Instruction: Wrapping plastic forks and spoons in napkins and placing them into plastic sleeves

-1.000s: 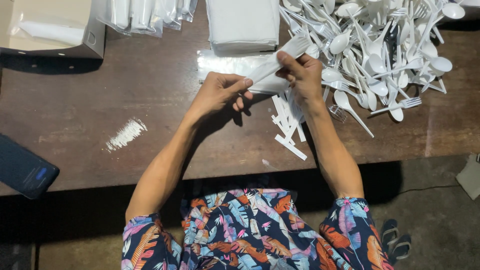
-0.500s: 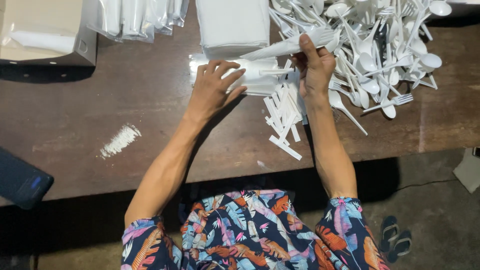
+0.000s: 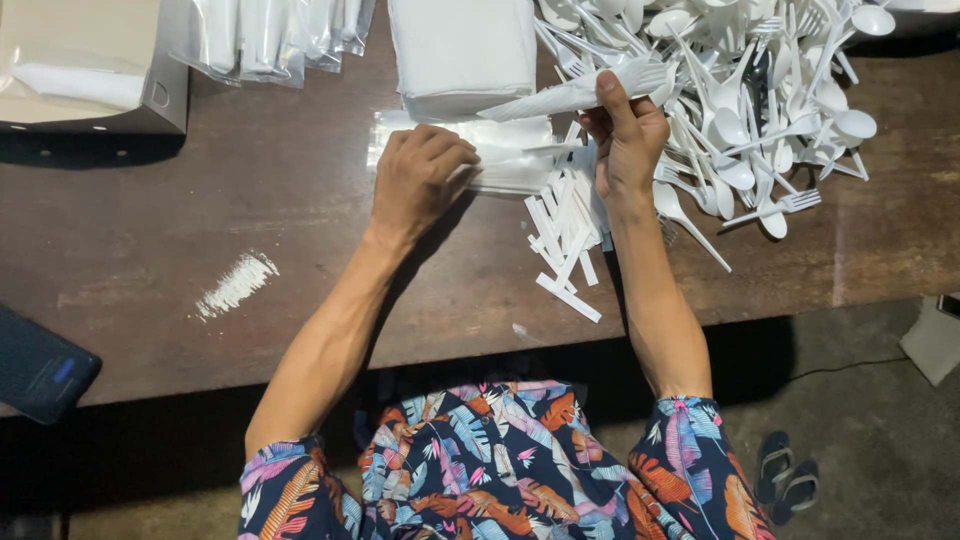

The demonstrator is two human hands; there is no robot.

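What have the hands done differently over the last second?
The right hand has lifted its white wrapped cutlery bundle off the clear bags towards the heap of plastic spoons and forks. The left hand slid forward onto the clear bags, fingers curled. The napkin stack, the small white packets and the table stayed put.

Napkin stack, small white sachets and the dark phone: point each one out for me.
Napkin stack [image 3: 462,50], head view, on the middle of its top sheet.
White sachets [image 3: 566,235], head view, on the middle of the loose pile.
Dark phone [image 3: 40,367], head view, on its screen face.
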